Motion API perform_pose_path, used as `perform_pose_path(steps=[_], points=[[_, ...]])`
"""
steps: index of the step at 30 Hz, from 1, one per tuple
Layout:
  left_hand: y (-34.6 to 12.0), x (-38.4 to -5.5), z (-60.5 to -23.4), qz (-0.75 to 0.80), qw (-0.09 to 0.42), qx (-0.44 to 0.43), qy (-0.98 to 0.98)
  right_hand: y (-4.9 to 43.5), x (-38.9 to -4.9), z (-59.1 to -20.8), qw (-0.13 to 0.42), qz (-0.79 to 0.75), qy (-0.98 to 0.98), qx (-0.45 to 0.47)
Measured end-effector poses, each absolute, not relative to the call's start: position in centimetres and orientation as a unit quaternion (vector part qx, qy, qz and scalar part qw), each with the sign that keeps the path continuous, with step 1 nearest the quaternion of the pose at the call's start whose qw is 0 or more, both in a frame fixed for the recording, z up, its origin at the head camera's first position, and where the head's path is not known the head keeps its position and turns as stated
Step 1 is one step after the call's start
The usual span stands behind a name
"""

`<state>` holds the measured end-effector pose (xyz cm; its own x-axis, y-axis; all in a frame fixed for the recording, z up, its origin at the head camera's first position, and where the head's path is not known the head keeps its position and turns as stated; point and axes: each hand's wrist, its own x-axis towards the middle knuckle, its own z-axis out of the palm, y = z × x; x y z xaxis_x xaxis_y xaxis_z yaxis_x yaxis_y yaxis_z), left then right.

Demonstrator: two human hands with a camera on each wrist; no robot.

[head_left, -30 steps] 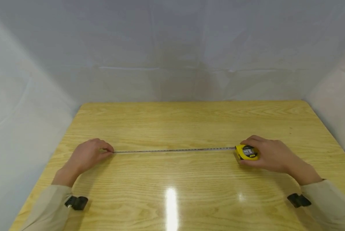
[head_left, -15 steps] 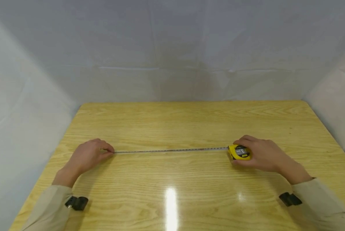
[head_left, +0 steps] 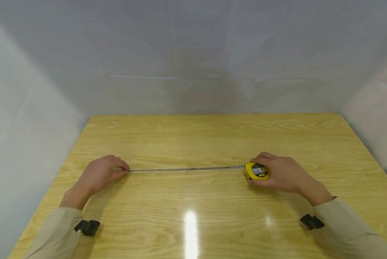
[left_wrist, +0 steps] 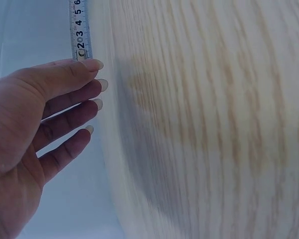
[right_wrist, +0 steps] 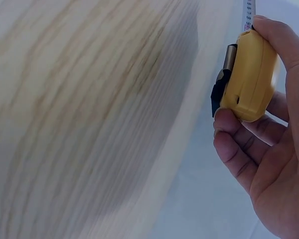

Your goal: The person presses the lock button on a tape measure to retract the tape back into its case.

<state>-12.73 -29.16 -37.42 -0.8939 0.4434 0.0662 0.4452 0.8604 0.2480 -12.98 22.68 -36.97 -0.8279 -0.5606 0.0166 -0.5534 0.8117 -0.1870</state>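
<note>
A yellow and black tape measure [head_left: 257, 171] is gripped by my right hand [head_left: 284, 174], right of the middle in the head view. Its thin marked blade [head_left: 187, 169] runs straight across to the left, over the table. At the blade's free end, my left hand [head_left: 99, 176] pinches the tip between thumb and forefinger. The left wrist view shows the blade's low numbers [left_wrist: 79, 32] just past the thumb, with the other fingers spread. In the right wrist view, thumb and fingers hold the yellow case [right_wrist: 251, 74] on edge, its metal clip [right_wrist: 229, 59] facing the table.
The light wooden table [head_left: 193, 136] lies under both hands, with a bright reflection near its front. Grey-white sheeting [head_left: 199, 54] hangs behind it and along both sides. Small black cameras [head_left: 87, 227] are strapped at both sleeves.
My right hand has moved left with the tape measure case, and the visible stretch of blade has become shorter. The left hand stays almost where it was, still pinching the tip.
</note>
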Motion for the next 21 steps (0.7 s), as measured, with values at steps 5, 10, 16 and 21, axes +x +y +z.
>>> perform_pose_path(steps=[5, 10, 16, 21], points=[[-28.8, -13.1, -37.3, -0.125, 0.016, -0.248, -0.961, 21.7, -13.0, -37.1, 0.017, -0.099, 0.952, -0.29], [-28.5, -13.4, -37.1, -0.124, 0.016, -0.252, -0.959, 21.0, -13.1, -36.9, 0.021, -0.102, 0.952, -0.288], [-28.2, -13.3, -37.1, -0.125, 0.013, -0.253, -0.959, 20.0, -13.3, -36.9, 0.019, -0.101, 0.95, -0.294], [-27.8, -13.2, -37.1, -0.128, 0.025, -0.262, -0.956, 19.2, -13.4, -37.0, 0.017, -0.106, 0.948, -0.299]])
